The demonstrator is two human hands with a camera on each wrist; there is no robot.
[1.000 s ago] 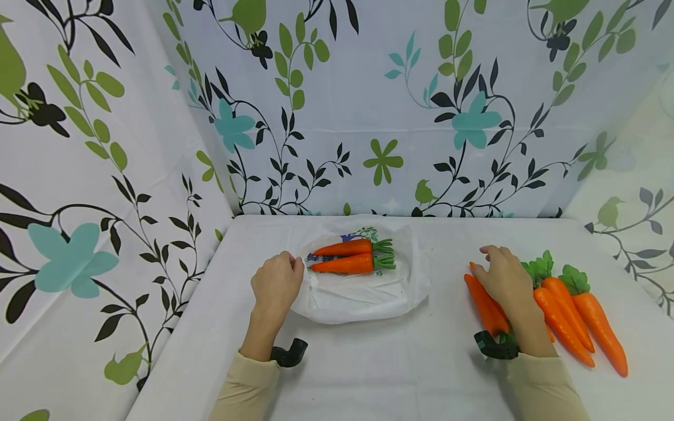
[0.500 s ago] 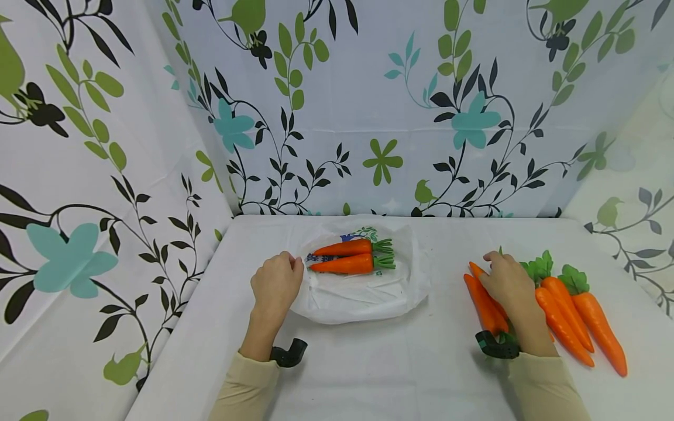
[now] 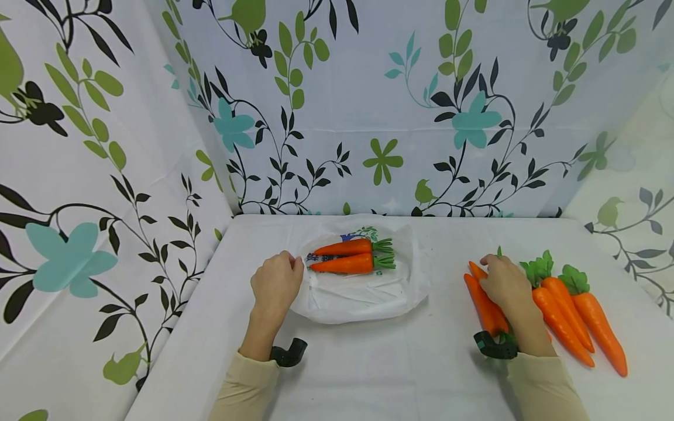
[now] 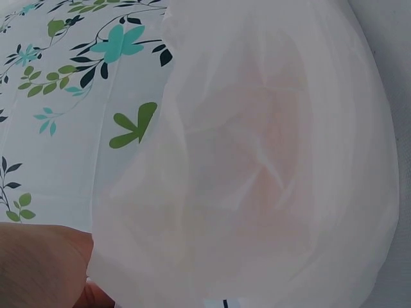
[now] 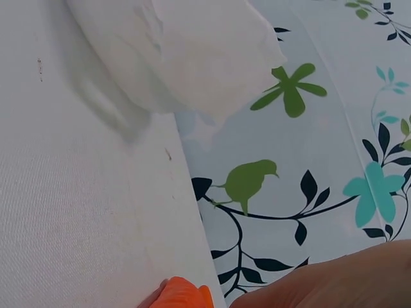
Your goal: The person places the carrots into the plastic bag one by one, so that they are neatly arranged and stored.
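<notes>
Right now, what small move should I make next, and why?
I'd probably lift the carrot your right hand seems to grip toward the white bag: two carrots already rest there, and your left hand holds its edge.

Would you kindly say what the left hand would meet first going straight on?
For the left hand, most likely the white plastic bag, whose edge its fingers seem to pinch; depth is unclear.

One white bag [image 3: 363, 301], two carrots [image 3: 344, 265] on it. At least five more carrots [image 3: 601, 330] right; right hand [image 3: 508, 283] obscures exact count. Two hands [image 3: 276, 283], two wrist cameras [image 3: 289, 352].
</notes>
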